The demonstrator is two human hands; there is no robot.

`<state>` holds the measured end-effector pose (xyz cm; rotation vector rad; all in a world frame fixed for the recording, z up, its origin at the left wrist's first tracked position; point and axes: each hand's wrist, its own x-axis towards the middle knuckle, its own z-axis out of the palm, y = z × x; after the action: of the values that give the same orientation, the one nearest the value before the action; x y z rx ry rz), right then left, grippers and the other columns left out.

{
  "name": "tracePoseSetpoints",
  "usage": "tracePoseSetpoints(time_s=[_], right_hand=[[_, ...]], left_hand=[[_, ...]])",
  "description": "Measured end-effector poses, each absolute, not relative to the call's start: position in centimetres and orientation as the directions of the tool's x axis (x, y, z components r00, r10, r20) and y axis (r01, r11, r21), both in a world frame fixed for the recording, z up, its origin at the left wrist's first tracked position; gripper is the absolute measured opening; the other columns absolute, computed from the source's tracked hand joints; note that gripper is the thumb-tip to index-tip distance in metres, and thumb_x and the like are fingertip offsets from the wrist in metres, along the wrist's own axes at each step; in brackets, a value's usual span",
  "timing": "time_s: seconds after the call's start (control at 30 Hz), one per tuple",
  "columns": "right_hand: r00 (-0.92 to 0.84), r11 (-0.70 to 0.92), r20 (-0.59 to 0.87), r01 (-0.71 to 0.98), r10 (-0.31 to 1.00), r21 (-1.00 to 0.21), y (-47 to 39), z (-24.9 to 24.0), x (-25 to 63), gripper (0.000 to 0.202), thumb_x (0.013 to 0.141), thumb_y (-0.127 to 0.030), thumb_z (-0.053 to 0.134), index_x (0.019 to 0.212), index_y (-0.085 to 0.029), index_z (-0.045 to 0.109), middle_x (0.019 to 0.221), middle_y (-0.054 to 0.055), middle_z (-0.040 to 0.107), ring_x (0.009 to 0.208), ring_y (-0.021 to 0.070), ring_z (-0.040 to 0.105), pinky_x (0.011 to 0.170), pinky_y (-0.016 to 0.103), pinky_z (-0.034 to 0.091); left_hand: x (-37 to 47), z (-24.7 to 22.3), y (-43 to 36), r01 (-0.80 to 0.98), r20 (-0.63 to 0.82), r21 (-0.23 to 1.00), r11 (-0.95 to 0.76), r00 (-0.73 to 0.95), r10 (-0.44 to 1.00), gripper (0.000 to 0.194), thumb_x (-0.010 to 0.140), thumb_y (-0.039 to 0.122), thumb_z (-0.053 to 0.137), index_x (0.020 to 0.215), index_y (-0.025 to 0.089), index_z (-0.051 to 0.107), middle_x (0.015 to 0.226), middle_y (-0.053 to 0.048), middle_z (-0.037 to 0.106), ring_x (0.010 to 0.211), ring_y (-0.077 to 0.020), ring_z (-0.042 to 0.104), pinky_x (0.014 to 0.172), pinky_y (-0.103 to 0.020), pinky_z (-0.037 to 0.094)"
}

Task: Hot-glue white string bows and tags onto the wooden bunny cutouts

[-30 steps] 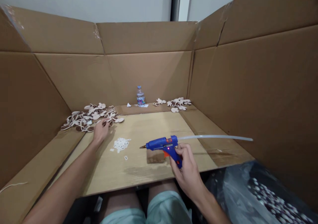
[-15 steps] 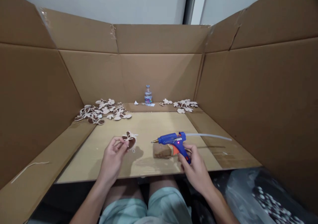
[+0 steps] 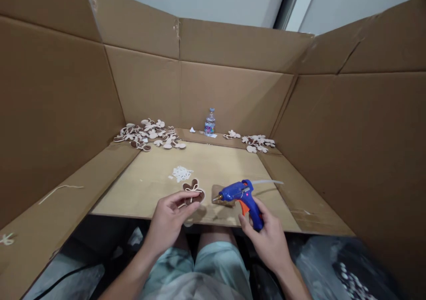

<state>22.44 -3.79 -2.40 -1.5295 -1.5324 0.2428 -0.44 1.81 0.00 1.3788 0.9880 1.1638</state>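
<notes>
Pinched between the thumb and fingers of my left hand (image 3: 171, 215) is a brown bunny-head-shaped piece (image 3: 197, 197) with a pale edge and a cream string bow. My right hand (image 3: 270, 235) grips the handle of a blue glue gun (image 3: 237, 190) with an orange trigger. Its brass nozzle points left at the piece, a short gap away. A clear glue stick (image 3: 268, 182) sticks out of the gun's back. Beneath the nozzle sits a brown block (image 3: 218, 193). Just beyond the held piece lies a small heap of white bits (image 3: 182, 173).
Tall cardboard walls (image 3: 233, 91) enclose the board (image 3: 213, 160) on three sides. Finished-looking bunny pieces are piled at back left (image 3: 155, 133) and back right (image 3: 258, 142). A small water bottle (image 3: 210, 123) stands between them. A loose string (image 3: 61, 188) lies on the left cardboard.
My left hand has brought the bunny piece right and toward me, uncovering the white heap. The glue gun is tilted more toward me, its nozzle lower. The head view has tilted and shifted.
</notes>
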Motion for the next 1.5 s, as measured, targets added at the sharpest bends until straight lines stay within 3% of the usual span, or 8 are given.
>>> tracePoseSetpoints(time_s=[0.3, 0.47, 0.6, 0.73, 1.0, 1.3, 1.5], right_hand=[[0.152, 0.27, 0.561, 0.756, 0.814, -0.596, -4.1, -3.3, 21.9, 0.042, 0.084, -0.039, 0.059, 0.116, -0.012, 0.057, 0.101, 0.012, 0.069, 0.089, 0.0221, 0.066, 0.077, 0.029, 0.052], [0.24, 0.167, 0.486, 0.738, 0.84, -0.654, -4.2, -3.3, 21.7, 0.045, 0.081, -0.046, 0.061, 0.111, -0.013, 0.058, 0.088, 0.009, 0.07, 0.07, 0.0201, 0.064, 0.064, 0.027, 0.051], [0.292, 0.114, 0.463, 0.734, 0.837, -0.669, -4.5, -2.8, 22.1, 0.033, 0.083, -0.044, 0.057, 0.098, -0.015, 0.06, 0.076, 0.006, 0.068, 0.06, 0.0179, 0.06, 0.057, 0.025, 0.048], [0.278, 0.125, 0.453, 0.724, 0.847, -0.679, -4.9, -2.1, 22.4, 0.019, 0.082, -0.035, 0.053, 0.087, -0.018, 0.06, 0.07, 0.004, 0.067, 0.057, 0.0176, 0.059, 0.055, 0.024, 0.046], [0.282, 0.114, 0.374, 0.645, 0.883, -0.755, -5.0, -1.1, 22.4, 0.019, 0.075, -0.037, 0.061, 0.078, -0.018, 0.059, 0.064, 0.001, 0.065, 0.055, 0.0163, 0.057, 0.053, 0.023, 0.044], [0.289, 0.184, 0.362, 0.499, 0.886, -0.847, -5.1, 0.0, 23.3, 0.011, 0.068, -0.022, 0.06, 0.076, -0.015, 0.061, 0.064, 0.0, 0.062, 0.057, 0.0146, 0.055, 0.054, 0.022, 0.045], [0.293, 0.242, 0.369, 0.389, 0.882, -0.889, -5.2, 0.8, 23.2, 0.014, 0.07, -0.027, 0.063, 0.078, -0.015, 0.062, 0.068, 0.003, 0.065, 0.06, 0.0166, 0.057, 0.057, 0.024, 0.049]], left_hand=[[-0.5, 0.0, 1.0, -0.05, 0.083, 0.996, -0.072, 0.275, 0.958, 0.02, 0.076, 0.026, 0.072, 0.096, 0.024, 0.074, 0.103, -0.004, 0.075, 0.099, -0.0192, 0.067, 0.088, -0.029, 0.052], [-0.2, -0.7, 1.1, -0.106, 0.071, 0.993, -0.041, 0.3, 0.951, 0.019, 0.075, 0.025, 0.073, 0.094, 0.021, 0.073, 0.106, -0.006, 0.073, 0.101, -0.0204, 0.066, 0.09, -0.031, 0.05], [0.8, -1.7, 1.1, -0.126, 0.077, 0.991, -0.039, 0.308, 0.948, 0.008, 0.077, 0.026, 0.07, 0.08, 0.018, 0.07, 0.088, -0.004, 0.072, 0.084, -0.0168, 0.066, 0.078, -0.026, 0.049], [2.5, -2.2, 0.9, -0.192, 0.094, 0.981, -0.036, 0.3, 0.949, 0.016, 0.072, 0.021, 0.074, 0.069, 0.018, 0.058, 0.068, 0.002, 0.061, 0.067, -0.0126, 0.058, 0.065, -0.021, 0.044], [6.0, -2.1, 0.5, -0.282, 0.108, 0.959, 0.005, 0.382, 0.918, 0.003, 0.07, 0.016, 0.072, 0.07, 0.015, 0.069, 0.07, -0.002, 0.066, 0.07, -0.0157, 0.058, 0.067, -0.023, 0.042], [8.6, -2.0, 0.2, -0.512, 0.009, 0.823, 0.245, 0.443, 0.896, 0.012, 0.064, 0.017, 0.079, 0.072, 0.014, 0.071, 0.072, -0.003, 0.068, 0.069, -0.0139, 0.06, 0.071, -0.024, 0.045], [10.2, -2.7, -0.2, -0.623, -0.051, 0.651, 0.434, 0.535, 0.843, 0.021, 0.061, 0.019, 0.083, 0.079, 0.014, 0.073, 0.075, -0.005, 0.069, 0.07, -0.0138, 0.062, 0.07, -0.026, 0.046]])
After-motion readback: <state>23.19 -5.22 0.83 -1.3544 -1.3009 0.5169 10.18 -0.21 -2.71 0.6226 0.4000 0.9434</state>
